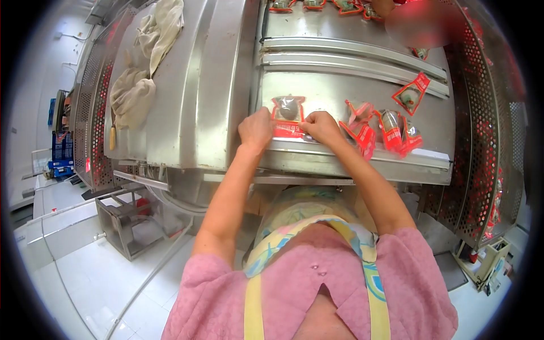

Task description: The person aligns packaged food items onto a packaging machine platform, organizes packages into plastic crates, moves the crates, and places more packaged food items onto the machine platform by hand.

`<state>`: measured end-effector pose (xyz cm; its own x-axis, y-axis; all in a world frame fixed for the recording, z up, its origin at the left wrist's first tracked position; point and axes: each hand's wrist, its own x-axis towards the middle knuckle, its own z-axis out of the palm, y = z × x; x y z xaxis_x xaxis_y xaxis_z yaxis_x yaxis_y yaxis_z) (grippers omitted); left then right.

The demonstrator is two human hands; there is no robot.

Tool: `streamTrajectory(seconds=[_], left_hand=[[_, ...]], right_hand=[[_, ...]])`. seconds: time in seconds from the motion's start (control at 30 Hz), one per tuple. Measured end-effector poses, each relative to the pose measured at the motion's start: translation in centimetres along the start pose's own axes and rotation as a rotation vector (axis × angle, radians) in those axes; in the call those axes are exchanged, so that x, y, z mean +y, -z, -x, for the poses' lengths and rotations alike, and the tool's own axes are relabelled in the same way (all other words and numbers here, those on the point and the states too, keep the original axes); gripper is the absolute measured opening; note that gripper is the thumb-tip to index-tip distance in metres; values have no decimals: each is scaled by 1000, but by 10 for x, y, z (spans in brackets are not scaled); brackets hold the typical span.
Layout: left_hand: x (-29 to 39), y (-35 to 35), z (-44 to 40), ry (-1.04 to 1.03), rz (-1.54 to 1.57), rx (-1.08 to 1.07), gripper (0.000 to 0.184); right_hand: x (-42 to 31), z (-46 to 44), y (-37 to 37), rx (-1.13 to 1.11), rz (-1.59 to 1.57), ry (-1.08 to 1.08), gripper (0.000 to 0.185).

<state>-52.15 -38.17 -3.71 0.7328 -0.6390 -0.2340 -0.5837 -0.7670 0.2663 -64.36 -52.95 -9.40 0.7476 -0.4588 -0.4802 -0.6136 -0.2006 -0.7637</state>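
Observation:
A red-and-clear food packet [288, 107] lies flat on the steel work surface [334, 90], a dark rounded item showing through its window. My left hand [256, 130] is closed at the packet's lower left edge, its fingertips partly hidden. On the opposite side, my right hand [323, 127] pinches the lower right edge between thumb and finger. Right of that hand, several similar packets [391, 129] are bunched together, some overlapping. One more packet [411, 94] lies apart from them, tilted, farther back on the right.
Metal rails [351, 56] cross the surface behind my hands. More packets [313, 4] lie along the far edge, near a blurred patch. Crumpled beige cloths [133, 96] rest on the left steel panel. A perforated metal wall [476, 113] bounds the right side.

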Motion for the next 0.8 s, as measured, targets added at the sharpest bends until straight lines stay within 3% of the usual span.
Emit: streamTrajectory(seconds=[0.2,0.3,0.4,0.5,0.67,0.8], left_hand=[[12,23,0,91,-103,-302,30],[12,7,8,169,84,31,32],[10,-4,30,25,222,235,31],[14,-14,62,-210,191,247,29],[11,-39,66,-225,162,383,13],[17,-41,65,-137,93,362,5]], right_hand=[[-1,-6,9,-214,184,85,26],[-4,-9,14,-279,243,75,29],[6,-13,10,-227,169,40,33],[13,-6,6,-140,81,11,36],[9,13,-12,142,171,90,26],[6,18,-12,156,91,39,23]])
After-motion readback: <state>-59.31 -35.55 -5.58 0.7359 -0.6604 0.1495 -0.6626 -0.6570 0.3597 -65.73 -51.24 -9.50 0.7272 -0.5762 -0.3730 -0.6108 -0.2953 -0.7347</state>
